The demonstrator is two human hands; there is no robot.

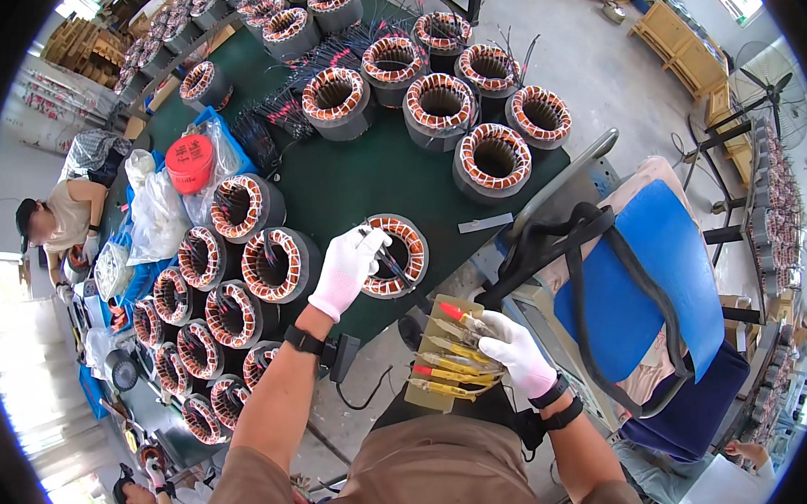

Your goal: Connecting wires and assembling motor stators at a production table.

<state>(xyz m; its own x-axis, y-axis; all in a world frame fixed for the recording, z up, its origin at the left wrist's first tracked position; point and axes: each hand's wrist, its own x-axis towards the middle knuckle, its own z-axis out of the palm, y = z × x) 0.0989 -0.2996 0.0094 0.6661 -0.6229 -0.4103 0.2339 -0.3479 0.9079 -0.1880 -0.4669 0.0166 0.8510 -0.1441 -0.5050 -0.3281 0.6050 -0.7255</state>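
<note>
My left hand (345, 272), in a white glove, is over the left rim of a motor stator (414, 241) with copper windings laced in white. Its fingers are pinched at dark leads (390, 262) that lie across the stator's bore. My right hand (517, 353), also gloved, is in front of my waist with bent fingers. They close round the right end of a slim red-tipped thing (456, 312) on an olive-coloured flat board (433, 400). Several yellow slim things (457, 362) with pointed grey or red ends lie across this board, just below the fingers.
Several stators (283, 265) crowd the table's left side; others (494, 165) stand at its far side. A red round lid (190, 163) and plastic bags (154, 220) are at the left. A blue-covered chair (637, 280) stands right of the green tabletop (371, 171). Another person (78, 214) works at far left.
</note>
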